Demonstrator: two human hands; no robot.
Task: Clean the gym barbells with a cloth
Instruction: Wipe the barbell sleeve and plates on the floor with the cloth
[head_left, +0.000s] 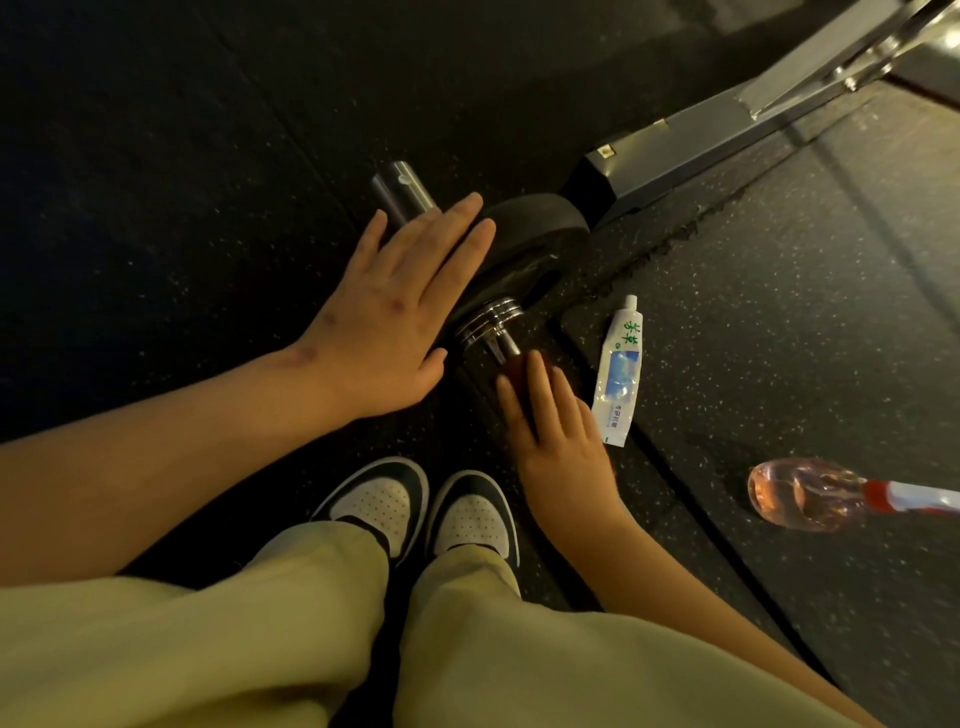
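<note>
**Chrome and rubber: both my hands on a barbell on the gym floor**

Chrome rings gleam on the barbell (491, 317), which lies on the dark speckled floor (156, 130) just ahead of my shoes (384, 501). My left hand (395, 306) lies flat on the black plate (535, 228), fingers straight and close together. Its fingertips reach the steel end of the bar that sticks out beyond the plate.

My right hand (556, 436) rests on the thin part of the bar nearer to me, fingers straight, pressing a dark red cloth (518, 371) against it. The cloth shows only between and ahead of the fingers, and my thumb is hidden. The two hands are apart, one on each side of the chrome rings.

Just right of my right hand, a white tube (618, 374) with green print lies on the floor, cap pointing away from me. Farther right, a clear bottle (800, 493) of pinkish liquid lies on its side, its red-and-white top running out of view. A grey metal frame (701, 124) rests on the floor behind the plate and slants up to the right corner. My pale trousers (208, 649) fill the foreground.
</note>
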